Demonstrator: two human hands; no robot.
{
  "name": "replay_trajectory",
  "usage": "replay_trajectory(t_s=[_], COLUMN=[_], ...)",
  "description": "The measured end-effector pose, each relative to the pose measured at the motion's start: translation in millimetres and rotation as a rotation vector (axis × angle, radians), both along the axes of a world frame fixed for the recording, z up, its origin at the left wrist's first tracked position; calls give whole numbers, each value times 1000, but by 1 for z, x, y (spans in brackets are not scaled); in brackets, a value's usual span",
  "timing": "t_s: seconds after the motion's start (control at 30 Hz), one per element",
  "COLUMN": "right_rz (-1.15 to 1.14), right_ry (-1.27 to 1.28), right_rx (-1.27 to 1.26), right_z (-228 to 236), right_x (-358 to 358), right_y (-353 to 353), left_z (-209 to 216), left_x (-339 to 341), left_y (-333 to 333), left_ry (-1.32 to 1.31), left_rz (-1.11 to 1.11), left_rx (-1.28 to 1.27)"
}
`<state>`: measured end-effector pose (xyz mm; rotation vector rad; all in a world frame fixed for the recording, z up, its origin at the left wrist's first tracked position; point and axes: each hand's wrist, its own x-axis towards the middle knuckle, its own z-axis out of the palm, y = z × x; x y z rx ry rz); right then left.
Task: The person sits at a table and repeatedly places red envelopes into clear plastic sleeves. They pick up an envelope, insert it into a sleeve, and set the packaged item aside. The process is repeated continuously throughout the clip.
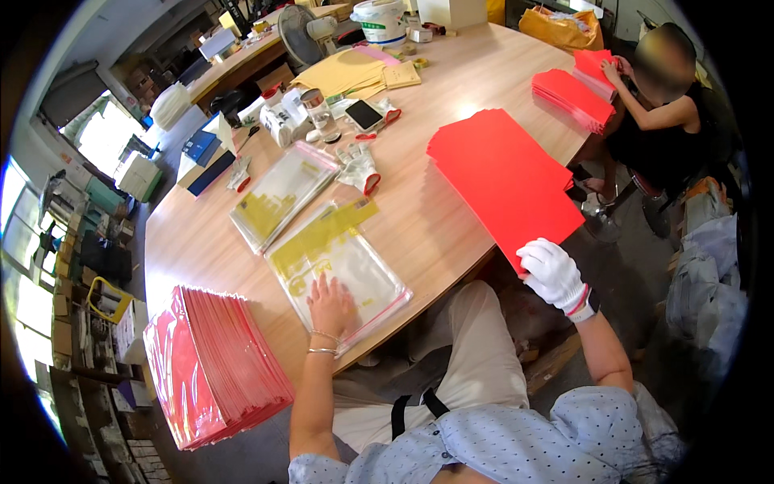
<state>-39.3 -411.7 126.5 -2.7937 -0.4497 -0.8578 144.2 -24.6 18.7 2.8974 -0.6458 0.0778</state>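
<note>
Left hand (330, 306) lies flat, fingers spread, on the nearer of 2 clear-bag stacks (367, 273). Gloved right hand (552, 276) pinches the near corner of the red cards (504, 177), partly overhanging the table (427, 222).

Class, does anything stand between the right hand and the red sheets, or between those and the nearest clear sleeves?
Nothing visible separates the right hand from the red sheets; it touches their near corner. Only tabletop shows between these and the clear sleeves, though the left hand rests on the sleeves.
</note>
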Motion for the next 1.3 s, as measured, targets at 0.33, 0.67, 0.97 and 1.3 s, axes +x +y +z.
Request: replay_trajectory(t_s=[0.33,0.67,0.97,1.3], right_rz=[234,1,-65,-243], right_ry=[396,504,660,648], right_rx=[2209,1770,2196,2169], right_z=[-117,-51,-78,-50], right_x=[-17,-91,-120,-107], right_y=[-100,46,115,142], left_z=[-12,-25,-23,1], left_x=[-35,-7,-30,-51], left_y=[-16,1,26,38], left_ry=[-67,-44,-397,904], left_rz=[-292,-161,26,263], left_rx=[105,-315,-380,-1205])
